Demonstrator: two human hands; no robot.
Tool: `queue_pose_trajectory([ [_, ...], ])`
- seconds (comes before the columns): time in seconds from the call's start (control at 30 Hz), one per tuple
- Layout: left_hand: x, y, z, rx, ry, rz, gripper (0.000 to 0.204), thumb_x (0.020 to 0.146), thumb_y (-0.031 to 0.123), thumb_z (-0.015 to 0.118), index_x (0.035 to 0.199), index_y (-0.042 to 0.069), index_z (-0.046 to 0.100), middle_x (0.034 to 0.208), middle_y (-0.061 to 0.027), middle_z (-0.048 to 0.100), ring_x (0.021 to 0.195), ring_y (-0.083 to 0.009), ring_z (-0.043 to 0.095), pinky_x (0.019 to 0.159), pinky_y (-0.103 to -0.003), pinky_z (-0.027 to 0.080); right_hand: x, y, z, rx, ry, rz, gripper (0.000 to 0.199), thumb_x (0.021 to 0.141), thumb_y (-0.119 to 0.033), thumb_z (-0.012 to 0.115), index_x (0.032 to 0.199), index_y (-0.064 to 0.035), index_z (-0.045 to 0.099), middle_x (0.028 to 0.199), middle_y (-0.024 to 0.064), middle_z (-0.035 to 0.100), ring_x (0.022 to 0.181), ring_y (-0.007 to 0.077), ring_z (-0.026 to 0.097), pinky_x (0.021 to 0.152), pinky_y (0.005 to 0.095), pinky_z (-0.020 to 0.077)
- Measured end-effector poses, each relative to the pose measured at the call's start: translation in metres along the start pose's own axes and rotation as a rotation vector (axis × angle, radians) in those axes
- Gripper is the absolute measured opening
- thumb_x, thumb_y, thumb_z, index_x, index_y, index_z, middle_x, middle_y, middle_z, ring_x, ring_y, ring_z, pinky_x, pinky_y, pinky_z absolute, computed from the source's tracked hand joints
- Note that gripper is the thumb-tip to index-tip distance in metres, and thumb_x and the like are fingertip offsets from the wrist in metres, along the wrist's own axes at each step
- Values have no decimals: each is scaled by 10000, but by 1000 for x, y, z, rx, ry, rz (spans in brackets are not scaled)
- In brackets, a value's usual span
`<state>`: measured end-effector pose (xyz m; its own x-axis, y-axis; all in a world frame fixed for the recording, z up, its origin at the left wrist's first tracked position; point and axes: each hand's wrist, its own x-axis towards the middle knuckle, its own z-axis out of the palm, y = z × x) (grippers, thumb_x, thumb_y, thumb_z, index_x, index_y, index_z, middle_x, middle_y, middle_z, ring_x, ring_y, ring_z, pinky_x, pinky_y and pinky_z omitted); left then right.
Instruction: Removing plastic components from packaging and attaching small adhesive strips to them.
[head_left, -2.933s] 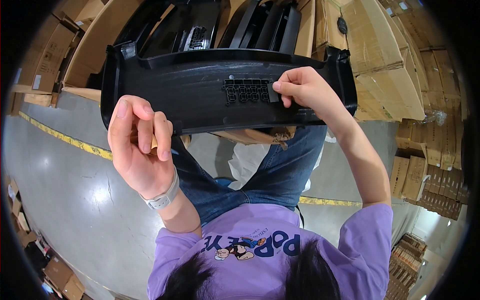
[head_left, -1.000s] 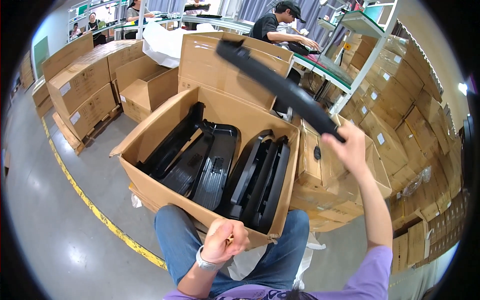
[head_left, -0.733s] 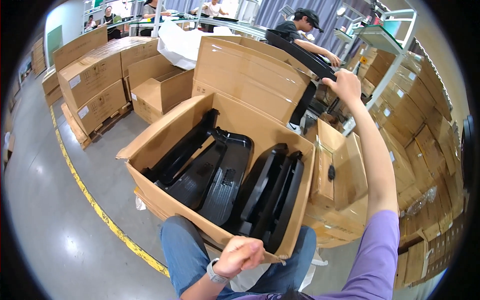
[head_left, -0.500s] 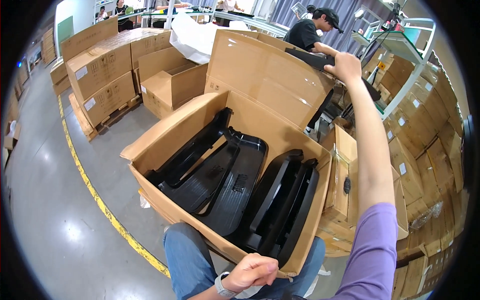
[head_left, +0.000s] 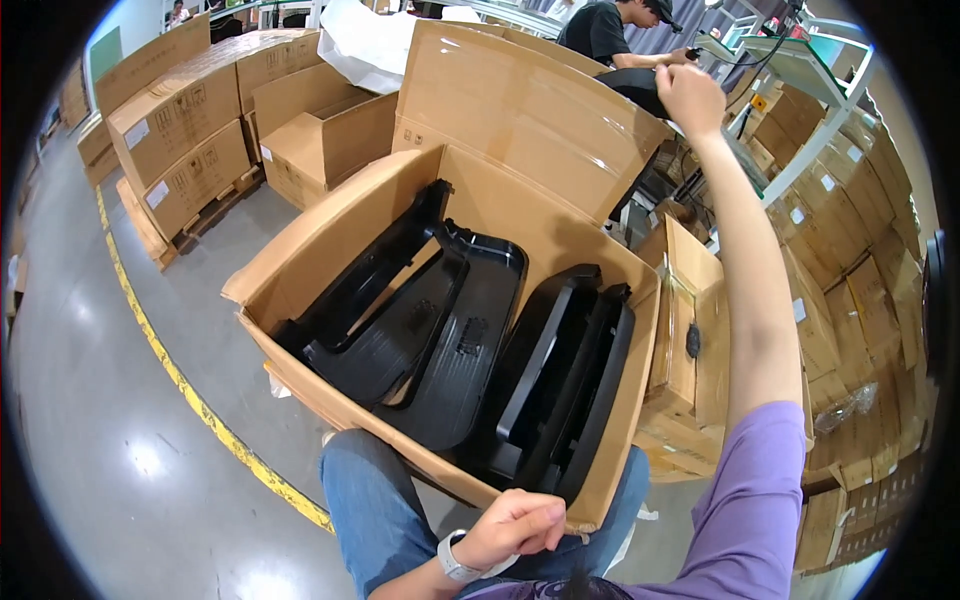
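Observation:
Raised beyond the box at the upper right, my right hand (head_left: 692, 98) is closed on the edge of a black plastic part (head_left: 636, 88), most of which is hidden behind the box flap. My left hand (head_left: 515, 525), with a watch on its wrist, is curled into a loose fist by the near edge of the open cardboard box (head_left: 330, 405). Nothing shows in that fist. Inside the box lie several black molded plastic parts: broad flat panels (head_left: 470, 335) at the left and middle, and narrower deep-sided pieces (head_left: 560, 385) at the right.
A raised box flap (head_left: 520, 110) stands at the far side. Cartons on a pallet (head_left: 185, 125) and an open carton (head_left: 325, 135) are at the far left. Stacked cartons (head_left: 850, 300) line the right. A co-worker (head_left: 610, 35) stands beyond, beside a bench (head_left: 790, 65).
The view has shifted, so the box sits slightly higher and further left. The black part in my right hand has turned, and less of it shows. My left hand stays a fist.

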<state>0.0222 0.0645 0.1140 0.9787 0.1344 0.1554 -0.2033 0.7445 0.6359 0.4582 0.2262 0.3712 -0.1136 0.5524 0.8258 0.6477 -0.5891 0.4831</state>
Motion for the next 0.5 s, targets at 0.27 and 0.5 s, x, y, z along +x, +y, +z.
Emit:
queue_pose_trajectory([
  [0.27, -5, 3, 6, -81, -17, 22, 425, 980, 307, 410, 706, 8, 536, 461, 26, 357, 394, -52, 293, 411, -201, 235, -140, -38, -7, 544, -841, 327, 272, 749, -316, 592, 751, -71, 711, 736, 170, 661, 708, 303, 657, 706, 394, 525],
  [0.5, -8, 1, 6, -10, -32, 37, 331, 955, 286, 481, 857, -4, 607, 512, 25, 412, 429, -35, 326, 423, -190, 243, -245, -159, -40, 937, -1331, 181, 276, 706, -303, 666, 806, -51, 719, 749, 168, 671, 759, 257, 665, 761, 355, 517],
])
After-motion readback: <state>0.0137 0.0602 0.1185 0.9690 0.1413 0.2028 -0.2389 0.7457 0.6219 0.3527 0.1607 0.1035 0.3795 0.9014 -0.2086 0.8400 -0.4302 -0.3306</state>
